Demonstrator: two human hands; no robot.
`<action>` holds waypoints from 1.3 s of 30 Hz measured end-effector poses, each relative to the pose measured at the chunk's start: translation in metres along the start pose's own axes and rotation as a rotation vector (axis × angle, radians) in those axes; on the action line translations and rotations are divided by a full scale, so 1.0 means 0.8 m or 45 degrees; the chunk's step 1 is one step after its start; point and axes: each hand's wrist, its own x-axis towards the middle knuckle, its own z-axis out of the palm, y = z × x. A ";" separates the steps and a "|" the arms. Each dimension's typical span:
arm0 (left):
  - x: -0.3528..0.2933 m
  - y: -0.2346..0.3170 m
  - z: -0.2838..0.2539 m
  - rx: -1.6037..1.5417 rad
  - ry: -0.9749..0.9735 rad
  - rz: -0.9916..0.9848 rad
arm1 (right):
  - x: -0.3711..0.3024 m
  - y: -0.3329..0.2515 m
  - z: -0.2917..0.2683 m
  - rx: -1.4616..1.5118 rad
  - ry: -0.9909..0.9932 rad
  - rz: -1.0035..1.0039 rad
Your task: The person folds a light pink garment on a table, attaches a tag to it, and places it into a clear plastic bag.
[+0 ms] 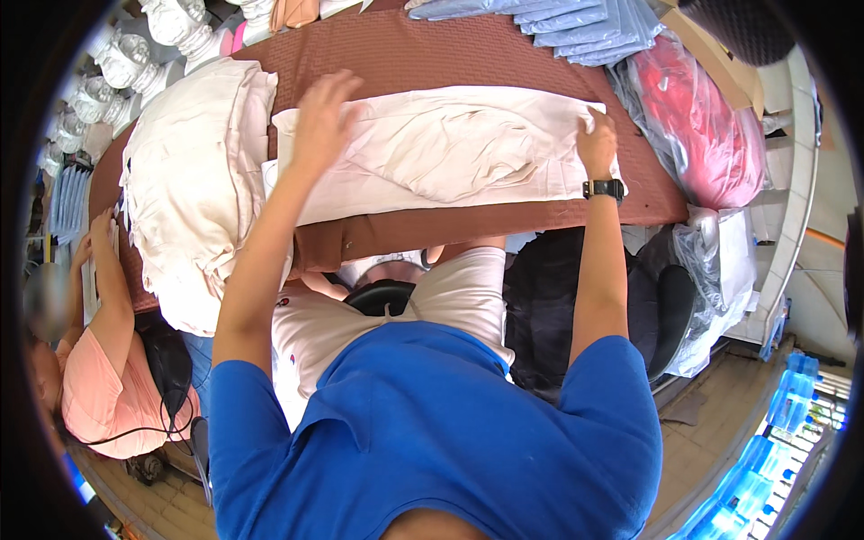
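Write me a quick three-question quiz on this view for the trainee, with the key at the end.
1. True or false: the right hand is at the right end of the flat cream cloth.
2. What lies directly to the left of that cloth? A) a red bundle in clear plastic; B) a pile of pale fabric; C) a cardboard box.
3. What colour is the table cover?

Key: 1. True. 2. B. 3. Brown.
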 end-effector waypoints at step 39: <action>0.025 0.321 0.220 -0.064 -0.593 0.216 | -0.014 0.115 -0.053 0.068 -0.502 0.596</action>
